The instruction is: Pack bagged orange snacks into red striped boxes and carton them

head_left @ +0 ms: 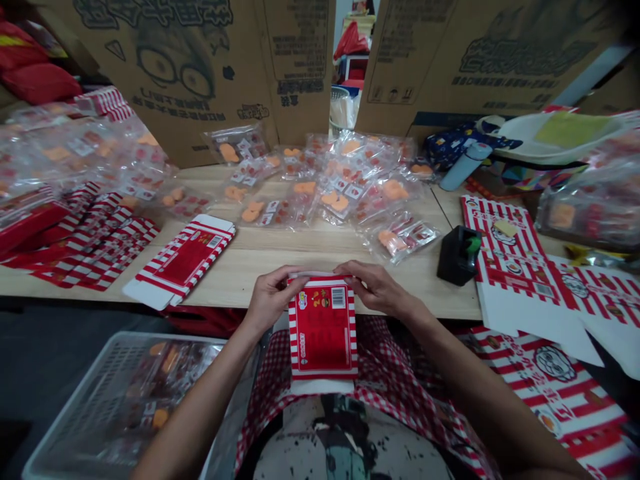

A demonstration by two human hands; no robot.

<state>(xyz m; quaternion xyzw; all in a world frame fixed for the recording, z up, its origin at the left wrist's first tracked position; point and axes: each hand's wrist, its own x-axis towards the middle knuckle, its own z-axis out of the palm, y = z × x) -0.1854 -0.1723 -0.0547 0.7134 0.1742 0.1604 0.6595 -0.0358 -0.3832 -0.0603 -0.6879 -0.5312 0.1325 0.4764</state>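
A red and white striped carton (323,333) with a barcode near its top edge is held upright at the table's front edge, over my lap. My left hand (275,293) grips its upper left corner between thumb and fingers. At the upper right corner, my right hand (375,287) pinches the rim the same way. The carton's far side is hidden. Left of my hands lies a small stack of flat striped cartons (187,257). Beyond them, clear plastic packets (280,207) with orange pieces and small red items are spread over the wooden table (300,250).
A black tape dispenser (459,255) stands right of my hands, beside flat striped cartons (505,247). A white plastic basket (75,400) with packets sits low on the left. Large cardboard boxes (295,67) wall the back. A light blue bottle (465,167) lies back right.
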